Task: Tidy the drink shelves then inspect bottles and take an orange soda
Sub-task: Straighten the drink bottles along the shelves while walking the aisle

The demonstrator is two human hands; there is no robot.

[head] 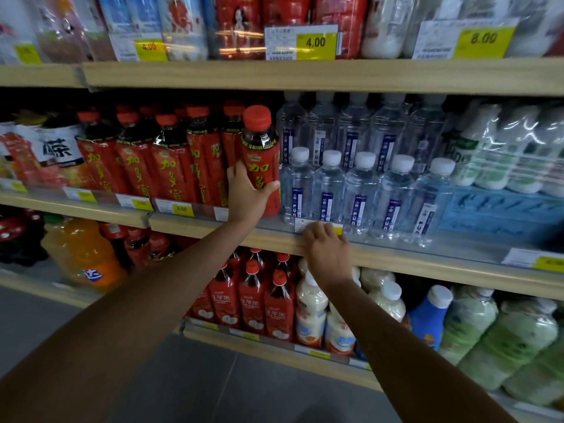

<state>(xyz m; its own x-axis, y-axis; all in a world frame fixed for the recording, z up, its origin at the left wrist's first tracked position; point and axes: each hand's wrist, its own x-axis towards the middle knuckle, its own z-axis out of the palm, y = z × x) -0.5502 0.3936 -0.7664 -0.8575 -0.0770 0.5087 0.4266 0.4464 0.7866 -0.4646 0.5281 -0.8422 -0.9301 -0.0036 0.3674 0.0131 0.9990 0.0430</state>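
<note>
My left hand (248, 193) grips a red-labelled tea bottle (260, 151) with a red cap, upright at the right end of a row of like bottles (171, 160) on the middle shelf (396, 257). My right hand (328, 253) rests palm down on that shelf's wooden front edge, fingers over a price tag, holding nothing. A large orange soda bottle (87, 254) with a blue logo stands on the lower shelf at the left.
Clear water bottles (360, 190) with white caps fill the middle shelf right of the tea. Below stand small red bottles (251, 300), cream milk drinks (311, 312), a blue bottle (430, 319) and pale green bottles (518, 340). The top shelf (305, 76) carries price tags. Grey floor lies underneath.
</note>
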